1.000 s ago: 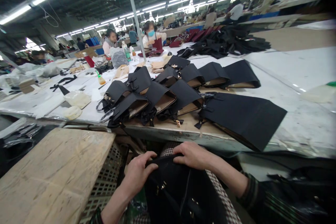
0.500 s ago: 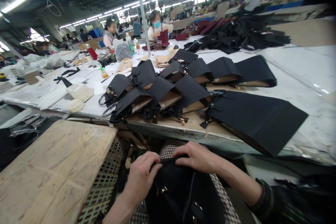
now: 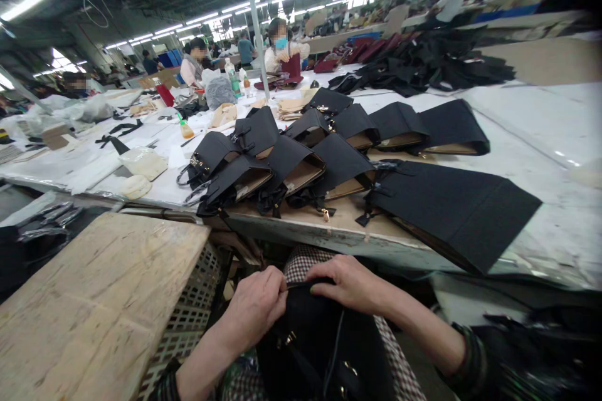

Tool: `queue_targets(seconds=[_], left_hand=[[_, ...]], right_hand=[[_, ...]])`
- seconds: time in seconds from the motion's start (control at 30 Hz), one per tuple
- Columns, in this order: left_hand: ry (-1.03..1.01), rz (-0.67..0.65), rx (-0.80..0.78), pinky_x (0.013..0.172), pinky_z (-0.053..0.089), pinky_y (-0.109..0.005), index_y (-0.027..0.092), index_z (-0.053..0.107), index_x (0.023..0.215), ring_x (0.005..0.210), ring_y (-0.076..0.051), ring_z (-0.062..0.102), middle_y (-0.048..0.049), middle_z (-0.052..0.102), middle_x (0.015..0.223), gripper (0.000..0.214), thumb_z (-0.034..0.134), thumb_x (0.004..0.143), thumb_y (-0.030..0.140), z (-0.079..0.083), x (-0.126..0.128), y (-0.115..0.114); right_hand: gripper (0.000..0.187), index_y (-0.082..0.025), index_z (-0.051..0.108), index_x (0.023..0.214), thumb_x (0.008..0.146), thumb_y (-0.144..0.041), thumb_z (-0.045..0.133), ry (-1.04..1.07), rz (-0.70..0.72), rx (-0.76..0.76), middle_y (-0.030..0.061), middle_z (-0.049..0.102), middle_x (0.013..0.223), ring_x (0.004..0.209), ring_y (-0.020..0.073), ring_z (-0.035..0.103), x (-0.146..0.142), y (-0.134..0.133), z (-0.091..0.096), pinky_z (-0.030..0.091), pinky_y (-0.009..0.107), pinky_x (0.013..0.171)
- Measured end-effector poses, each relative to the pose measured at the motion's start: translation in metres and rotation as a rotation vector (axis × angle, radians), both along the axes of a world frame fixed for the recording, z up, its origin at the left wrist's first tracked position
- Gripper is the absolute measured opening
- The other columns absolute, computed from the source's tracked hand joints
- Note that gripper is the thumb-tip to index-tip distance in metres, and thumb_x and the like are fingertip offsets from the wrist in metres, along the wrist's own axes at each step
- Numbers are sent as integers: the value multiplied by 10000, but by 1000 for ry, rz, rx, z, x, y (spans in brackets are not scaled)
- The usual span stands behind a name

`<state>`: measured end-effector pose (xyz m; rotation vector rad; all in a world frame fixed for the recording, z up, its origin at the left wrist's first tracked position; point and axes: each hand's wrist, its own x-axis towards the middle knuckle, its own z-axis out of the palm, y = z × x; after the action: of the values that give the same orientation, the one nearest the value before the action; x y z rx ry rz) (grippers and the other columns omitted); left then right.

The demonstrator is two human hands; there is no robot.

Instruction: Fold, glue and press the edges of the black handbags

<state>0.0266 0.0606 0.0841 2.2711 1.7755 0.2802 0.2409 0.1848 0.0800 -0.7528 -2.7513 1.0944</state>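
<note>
- The left hand (image 3: pixel 256 307) is closed in a pinch on the top edge of a black bag (image 3: pixel 320 344) that lies in the person's lap, fingers curled over the rim at its left end.
- The right hand (image 3: pixel 348 282) grips the same edge just at 3 o'clock of the left; its fingertips press down on the rim, and the two hands nearly touch.
- The bag sits at 6 o'clock in the view, over a checked cloth (image 3: pixel 305 260) on the lap. Small gold fittings (image 3: pixel 289 339) and a thin strap (image 3: pixel 335 341) show on its front.
- By my reading, the step in hand is work on the bag's mouth: both hands hold the rim where it closes, as if pressing or aligning it. Whether the mouth is shut or parted there, I cannot tell.
- The next move would call for keeping the rim taut between the two grips and sliding one hand along it without letting the edges slip apart.
- At 12 o'clock of the hands runs the worn edge of the table (image 3: pixel 329 235).
- On it, a cluster of finished black bags (image 3: pixel 282 169) lies on their sides, tan lining showing at their mouths.
- At 2 o'clock, a large flat black bag (image 3: pixel 461 207) lies nearest the edge.
- At 9 o'clock stands a wooden board (image 3: pixel 98 288) over a plastic crate (image 3: pixel 188 319).
- Far off, at 11 to 12 o'clock, other people (image 3: pixel 282 50) sit at work along the table.
</note>
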Motion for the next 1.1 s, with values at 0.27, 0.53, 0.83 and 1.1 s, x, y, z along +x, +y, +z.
queue_targets(seconds=[0.27, 0.53, 0.83, 1.1], left_hand=[[369, -293, 257, 556, 466, -315, 184, 519, 863, 650, -203, 576, -18, 555, 747, 140, 435, 913, 84, -17, -4, -1], [-173, -30, 79, 679, 495, -255, 208, 502, 1063, 772, -152, 661, 13, 660, 895, 131, 561, 946, 222, -21, -9, -12], [-342, 125, 42, 744, 456, -254, 214, 561, 942, 805, -146, 630, 18, 636, 872, 41, 570, 935, 174, -21, 0, -15], [-238, 109, 94, 688, 427, -269, 208, 537, 912, 739, -152, 619, 18, 616, 822, 49, 533, 933, 164, -27, -3, -16]], right_hand=[[113, -269, 759, 931, 857, -260, 674, -20, -6, -93, -32, 724, 773, 759, 183, 653, -2, -2, 5, 430, 223, 683], [136, -292, 746, 963, 854, -235, 688, 13, -17, -56, -44, 743, 845, 804, 185, 669, -2, -3, 3, 443, 230, 716], [193, -299, 684, 1079, 902, -223, 686, 32, 23, 112, -17, 738, 1006, 944, 210, 677, -4, -9, -2, 462, 275, 824], [170, -271, 594, 1072, 931, -202, 659, 78, 65, 283, -11, 648, 1050, 936, 187, 642, -14, -18, -5, 439, 267, 762]])
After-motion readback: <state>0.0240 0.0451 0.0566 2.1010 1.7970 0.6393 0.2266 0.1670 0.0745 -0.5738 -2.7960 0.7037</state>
